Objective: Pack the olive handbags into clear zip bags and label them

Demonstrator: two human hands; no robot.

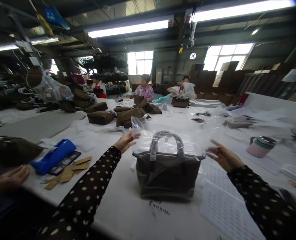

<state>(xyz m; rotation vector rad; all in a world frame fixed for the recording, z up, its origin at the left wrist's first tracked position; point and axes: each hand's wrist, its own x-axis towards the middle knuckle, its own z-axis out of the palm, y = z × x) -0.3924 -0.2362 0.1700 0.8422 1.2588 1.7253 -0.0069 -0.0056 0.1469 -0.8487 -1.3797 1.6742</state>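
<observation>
In front of me on the white table stands a dark olive-brown handbag [168, 175] inside a clear plastic bag [140, 125]. Its two raised handles [153, 146] are covered in greyish wrapping. By the upper left edge of the plastic, my left hand [126, 140] has its fingers stretched out and apart, seemingly touching the film. On the other side, the spread fingers of my right hand [224, 156] are close to the plastic's right edge; whether they touch it I cannot tell. Both hands look empty.
At left are a blue tape dispenser [56, 156], brown card tags [69, 172] and another person's hand [11, 178]. Printed sheets [221, 196] and a pink-green mug [260, 146] are at right. More brown bags [129, 117] lie ahead; several co-workers [144, 89] sit beyond.
</observation>
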